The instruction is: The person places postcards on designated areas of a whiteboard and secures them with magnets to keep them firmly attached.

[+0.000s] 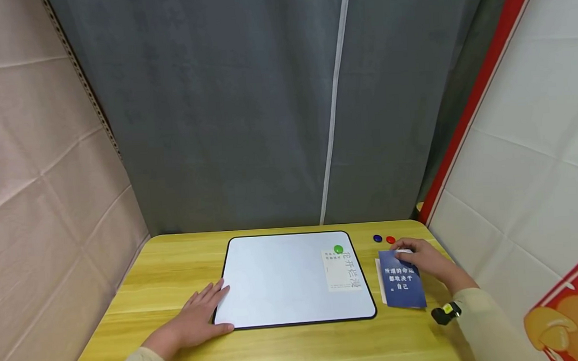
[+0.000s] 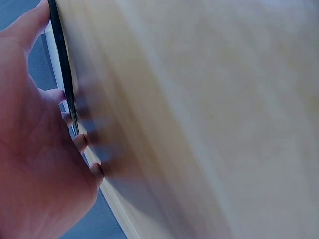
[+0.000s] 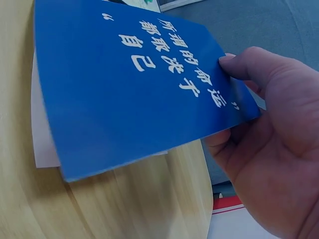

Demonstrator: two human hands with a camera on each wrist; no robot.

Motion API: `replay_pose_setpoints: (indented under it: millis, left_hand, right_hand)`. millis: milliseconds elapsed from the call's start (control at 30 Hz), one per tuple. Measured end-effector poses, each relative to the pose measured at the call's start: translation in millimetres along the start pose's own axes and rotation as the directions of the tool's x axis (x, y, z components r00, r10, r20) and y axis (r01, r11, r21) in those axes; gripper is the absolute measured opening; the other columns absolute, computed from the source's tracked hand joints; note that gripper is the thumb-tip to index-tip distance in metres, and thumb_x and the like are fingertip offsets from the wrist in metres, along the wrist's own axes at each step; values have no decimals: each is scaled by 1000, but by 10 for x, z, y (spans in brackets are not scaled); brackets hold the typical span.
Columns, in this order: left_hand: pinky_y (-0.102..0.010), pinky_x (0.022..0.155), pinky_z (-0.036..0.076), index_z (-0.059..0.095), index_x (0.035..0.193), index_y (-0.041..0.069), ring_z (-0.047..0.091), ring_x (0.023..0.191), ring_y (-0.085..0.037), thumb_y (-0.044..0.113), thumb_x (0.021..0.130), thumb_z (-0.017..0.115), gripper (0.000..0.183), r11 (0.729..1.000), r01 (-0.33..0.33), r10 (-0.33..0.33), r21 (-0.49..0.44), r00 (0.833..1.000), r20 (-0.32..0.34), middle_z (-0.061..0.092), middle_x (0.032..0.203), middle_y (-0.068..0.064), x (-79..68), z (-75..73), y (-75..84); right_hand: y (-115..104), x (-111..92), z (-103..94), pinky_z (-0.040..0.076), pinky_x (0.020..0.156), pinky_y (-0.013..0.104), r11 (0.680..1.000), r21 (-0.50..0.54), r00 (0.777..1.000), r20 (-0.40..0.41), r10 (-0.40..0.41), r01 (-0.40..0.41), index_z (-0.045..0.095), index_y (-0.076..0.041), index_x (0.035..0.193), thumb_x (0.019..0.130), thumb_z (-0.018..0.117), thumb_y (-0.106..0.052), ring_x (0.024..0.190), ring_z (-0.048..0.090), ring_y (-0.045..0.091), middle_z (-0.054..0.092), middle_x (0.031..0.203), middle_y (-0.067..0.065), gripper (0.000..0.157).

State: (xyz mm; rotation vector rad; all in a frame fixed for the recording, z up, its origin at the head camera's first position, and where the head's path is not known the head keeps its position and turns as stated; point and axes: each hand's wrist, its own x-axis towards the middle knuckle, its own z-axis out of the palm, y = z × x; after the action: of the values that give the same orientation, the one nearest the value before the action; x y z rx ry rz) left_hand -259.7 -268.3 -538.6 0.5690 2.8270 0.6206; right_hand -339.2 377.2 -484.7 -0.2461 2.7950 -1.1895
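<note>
My right hand (image 1: 420, 260) pinches the upper right corner of a blue card (image 1: 403, 283) with white Chinese writing, thumb on its face and fingers beneath. In the right wrist view the blue card (image 3: 124, 94) is tilted, and a white card (image 3: 42, 129) shows under it on the table. My left hand (image 1: 195, 316) lies with fingers spread at the left edge of a black-framed whiteboard (image 1: 274, 283), fingertips and thumb touching its rim. A pale card (image 1: 339, 275) lies on the board's right side under a green round magnet (image 1: 338, 249).
A blue round magnet (image 1: 377, 238) and a red round magnet (image 1: 390, 240) lie behind the blue card on the yellow wooden table (image 1: 186, 260). A grey curtain (image 1: 243, 123) hangs behind the table, with pale cloth walls on both sides.
</note>
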Motion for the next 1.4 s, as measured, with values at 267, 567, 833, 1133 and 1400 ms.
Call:
replay_pose_setpoints:
  millis: [267,567,833,1133,1400]
  left_hand:
    - [-76,130,10,38,173,9,18,166,-50,73,95,74,106,1000,4,-3,-14,1000,11,22,183,-14,-19,-15,30]
    - [-76,129,10,37,173,8,17,166,-51,73,96,73,106,1000,-10,10,-15,1000,7,21,183,-15,10,-30,37]
    - [-77,129,11,38,172,8,18,166,-51,73,96,73,107,1000,-14,14,-9,1000,8,22,183,-16,0,-35,41]
    - [-75,130,10,38,173,9,17,166,-49,73,95,73,107,1000,5,-4,-11,1000,16,21,183,-14,8,-15,28]
    - [-76,130,11,38,173,9,18,166,-50,73,95,74,107,1000,8,-7,-10,1000,15,21,183,-14,3,-11,33]
  right_hand:
    - [-19,29,-7,59,84,33,998,54,1000,6,11,-11,73,-5,132,112,68,-23,102,65,27,72,119,12,27]
    - [-78,38,-27,59,85,33,998,69,1000,17,13,-15,70,-3,139,114,64,-22,104,66,27,72,123,13,32]
    - [-208,88,53,58,89,34,995,100,1000,4,-6,5,71,-6,140,113,65,-24,108,65,28,71,131,16,33]
    - [-319,180,226,57,98,39,987,155,998,-39,49,-42,72,-12,138,113,65,-28,116,63,35,68,140,19,30]
    - [-473,209,374,53,100,44,988,150,998,-61,32,-23,72,-10,136,112,66,-28,116,62,33,71,133,15,30]
